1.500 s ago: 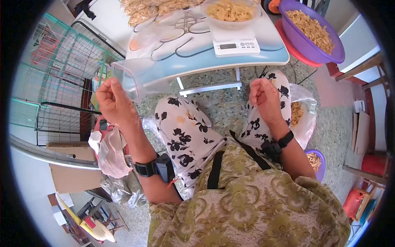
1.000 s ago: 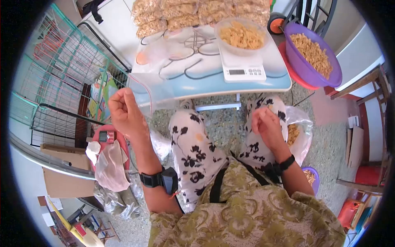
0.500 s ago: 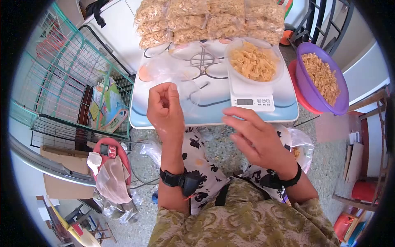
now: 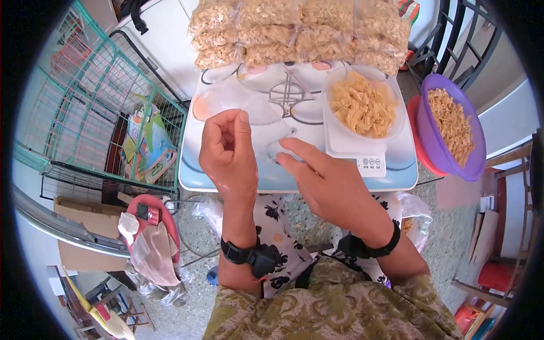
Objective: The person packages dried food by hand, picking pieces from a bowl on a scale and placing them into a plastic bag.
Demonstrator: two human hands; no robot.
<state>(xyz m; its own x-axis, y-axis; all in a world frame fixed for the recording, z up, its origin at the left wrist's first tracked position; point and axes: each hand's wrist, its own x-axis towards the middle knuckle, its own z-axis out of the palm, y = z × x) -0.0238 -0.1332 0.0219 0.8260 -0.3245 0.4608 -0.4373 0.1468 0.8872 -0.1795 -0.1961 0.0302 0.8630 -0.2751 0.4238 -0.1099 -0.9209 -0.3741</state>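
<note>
A thin clear plastic bag (image 4: pixel 258 107) spreads over the patterned table (image 4: pixel 198 164). At its near side my left hand (image 4: pixel 228 153) is closed, fingers curled and thumb pressed in, with the bag's edge at the fingertips. My right hand (image 4: pixel 334 184) reaches in from the right, its fingers stretched and apart beside the bag; whether they touch it is hard to tell. Behind that hand, a white digital scale (image 4: pixel 345 148) carries a clear round bowl (image 4: pixel 400 122) of pale yellow dried strips (image 4: pixel 362 105).
Filled clear bags (image 4: pixel 300 31) are stacked along the table's far edge. A purple basin (image 4: pixel 479 141) of dried pieces stands at the right, over a red one. Left are a green wire cage (image 4: pixel 113 73) and a pink stool (image 4: pixel 173 226) with a phone (image 4: pixel 148 213).
My right hand has moved left and slightly up toward the bag, now covering part of the scale's display. My left hand stays nearly in place. The table and its contents appear lower in view.
</note>
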